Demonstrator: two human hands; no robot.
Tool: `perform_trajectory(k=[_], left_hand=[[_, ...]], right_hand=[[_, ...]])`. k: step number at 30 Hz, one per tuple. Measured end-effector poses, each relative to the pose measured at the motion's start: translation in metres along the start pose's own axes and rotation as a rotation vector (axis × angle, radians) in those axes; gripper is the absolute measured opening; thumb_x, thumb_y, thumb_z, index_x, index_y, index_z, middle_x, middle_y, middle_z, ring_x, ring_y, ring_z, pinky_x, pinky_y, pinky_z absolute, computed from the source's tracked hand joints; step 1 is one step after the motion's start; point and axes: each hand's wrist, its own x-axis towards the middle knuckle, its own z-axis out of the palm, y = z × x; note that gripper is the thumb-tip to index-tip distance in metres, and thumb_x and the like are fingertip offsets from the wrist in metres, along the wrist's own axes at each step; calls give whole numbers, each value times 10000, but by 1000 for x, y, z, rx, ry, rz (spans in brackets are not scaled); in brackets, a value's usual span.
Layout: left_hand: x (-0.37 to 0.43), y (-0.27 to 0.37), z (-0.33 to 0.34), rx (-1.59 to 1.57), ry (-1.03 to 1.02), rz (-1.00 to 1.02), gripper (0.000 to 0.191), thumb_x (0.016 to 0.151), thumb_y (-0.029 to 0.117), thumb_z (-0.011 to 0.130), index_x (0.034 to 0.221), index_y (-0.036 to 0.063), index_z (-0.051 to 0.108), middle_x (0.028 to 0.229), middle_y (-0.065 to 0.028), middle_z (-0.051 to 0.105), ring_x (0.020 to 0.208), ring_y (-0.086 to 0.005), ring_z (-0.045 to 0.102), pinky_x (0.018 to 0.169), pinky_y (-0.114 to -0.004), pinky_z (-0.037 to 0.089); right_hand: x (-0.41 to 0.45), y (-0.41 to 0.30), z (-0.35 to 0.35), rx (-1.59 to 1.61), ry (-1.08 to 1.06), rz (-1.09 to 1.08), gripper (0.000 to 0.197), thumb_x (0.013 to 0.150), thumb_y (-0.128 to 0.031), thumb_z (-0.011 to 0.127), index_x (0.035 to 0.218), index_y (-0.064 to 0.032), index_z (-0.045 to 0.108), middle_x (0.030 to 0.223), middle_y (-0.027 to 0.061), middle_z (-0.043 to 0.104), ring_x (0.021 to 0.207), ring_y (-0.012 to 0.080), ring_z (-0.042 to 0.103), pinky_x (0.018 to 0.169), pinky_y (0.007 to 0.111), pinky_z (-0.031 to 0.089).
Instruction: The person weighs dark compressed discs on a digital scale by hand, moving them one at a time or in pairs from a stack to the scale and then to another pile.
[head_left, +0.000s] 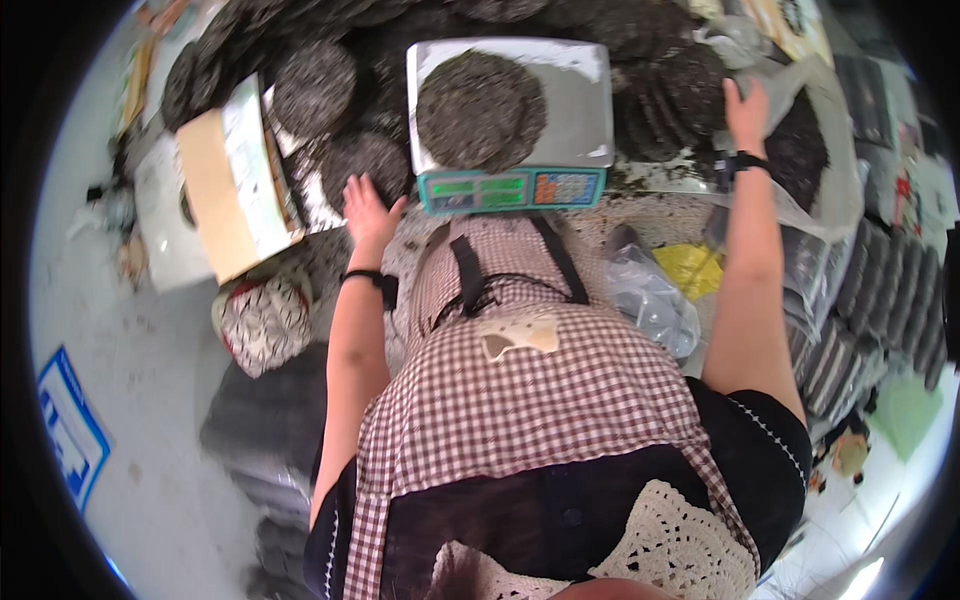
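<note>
Round, flat cakes of dark dried seaweed (481, 111), slightly offset in a stack, lie on the metal pan of a digital weighing scale (514, 187) with a teal body and a lit display. My left hand (370, 212), fingers spread, is at the near edge of another dark round cake (367, 169) left of the scale; whether it presses on it cannot be told. On the right, my right hand (748, 112) has thumb and fingers apart beside a row of dark cakes (686, 90) and the rim of an open plastic bag (840, 165) with dark material inside.
More dark cakes are heaped behind the scale. An open cardboard box (214, 187) stands at the left, near a single round cake (313, 88). Bagged stacks of cakes (889, 285) are at the far right. A clear plastic bag (652, 300) and a yellow bag (688, 268) lie below the table edge.
</note>
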Motion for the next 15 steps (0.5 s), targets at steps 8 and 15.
perform_trajectory(k=[8,15], left_hand=[[6,-22,-1,-33,-113,27,925,902,577,623,1582,96,220,1656,-167,149,1517,-357,170,1213,-435,245],[16,-18,7,-81,-48,1,863,903,536,629,1561,98,283,1641,-160,209,1513,-342,199,1197,-463,269]], right_hand=[[21,96,37,152,-619,261,804,803,-581,754,1355,-20,590,1312,201,629,1223,309,598,1044,393,450],[26,98,25,254,-573,413,592,830,-466,737,1244,-48,672,1100,189,706,1002,330,680,873,430,512]])
